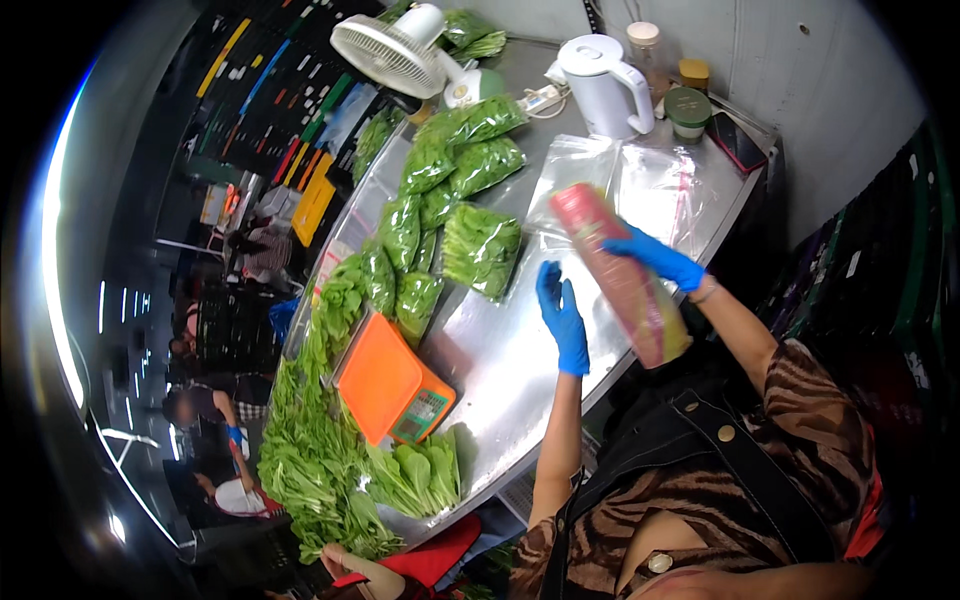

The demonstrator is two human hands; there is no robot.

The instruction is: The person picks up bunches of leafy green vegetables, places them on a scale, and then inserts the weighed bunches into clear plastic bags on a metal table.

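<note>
My right hand [655,258], in a blue glove, grips a long pinkish-red packet [622,280] with a yellowish lower end. The packet is tilted above the metal table's near edge; its contents are blurred. To its left, my gloved left hand [563,325] is raised with fingers apart and holds nothing. Flat clear plastic bags [655,195] lie on the table just beyond both hands. Filled bags of leafy greens [482,250] sit farther left. Nearer the left end stands an orange-topped scale [382,380], with nothing on its pan.
Loose greens [320,450] are heaped along the table's left side. At the back stand a white fan [390,55], a white kettle [605,85] and several jars [688,112]. A phone [736,142] lies at the far right corner. Another person's arm [375,575] reaches in at the lower left.
</note>
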